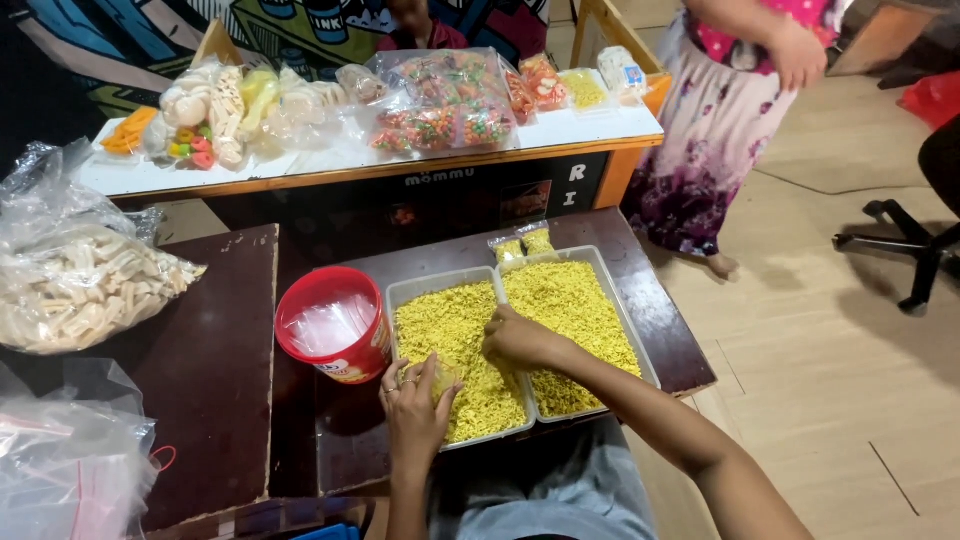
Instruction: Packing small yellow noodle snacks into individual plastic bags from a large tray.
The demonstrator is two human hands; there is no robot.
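Note:
Two clear plastic tubs [620, 300] full of fine yellow snack strands [575, 300] sit side by side on a dark low table [680, 350]. My left hand [415, 405], with rings on its fingers, holds a small clear bag [443, 380] over the left tub. My right hand [518, 338] rests in the yellow strands between the tubs, fingers curled into a pinch. Two small filled packets [523, 245] lie behind the tubs.
A red bucket [335, 325] holding clear bags stands left of the tubs. Large bags of pale snacks [80, 285] lie at left. A white counter [580, 130] behind carries many snack bags. A person in a floral dress [720, 110] stands at right, near an office chair base [915, 250].

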